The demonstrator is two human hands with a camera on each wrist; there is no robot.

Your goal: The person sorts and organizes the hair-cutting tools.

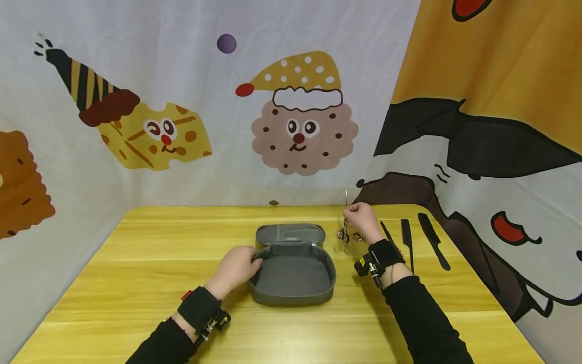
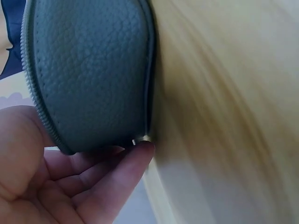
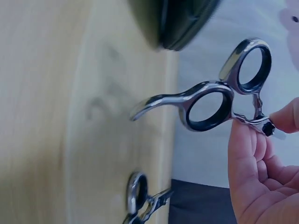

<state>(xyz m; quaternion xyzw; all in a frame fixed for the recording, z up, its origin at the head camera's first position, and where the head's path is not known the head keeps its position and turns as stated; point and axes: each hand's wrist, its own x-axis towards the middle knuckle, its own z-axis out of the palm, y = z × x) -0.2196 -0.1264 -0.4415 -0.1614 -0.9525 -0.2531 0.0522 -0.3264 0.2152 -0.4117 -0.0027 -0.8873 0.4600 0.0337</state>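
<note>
The right hand (image 1: 364, 221) pinches a pair of scissors (image 3: 227, 88) between thumb and fingers, above the table (image 1: 113, 283) and to the right of the case. In the head view, the blade is a thin upright line above the fingers, hard to separate from the curtain (image 1: 191, 187); the grip covers the middle of the tool. In the right wrist view, the blades are largely concealed by the hand.

The left hand (image 1: 234, 270) grips the left side of the grey case (image 1: 291, 301); its thumb lies at the rim, and its other fingers are mostly hidden in the head view. The left wrist view shows these fingers curled along the case's outer side, plus the grained surface and zip (image 2: 28, 77); the case is cut off at the top.

The second scissors (image 3: 130, 196), on the table, are partly covered by the right hand in the head view and cropped in the right wrist view. Only the head view shows the raised lid (image 1: 300, 232), the bare case interior, the wide comb (image 1: 434, 238) and the narrow comb (image 1: 406, 235). A thin black item (image 1: 386, 232) nearer the right hand is partly obscured; its type cannot be determined.
</note>
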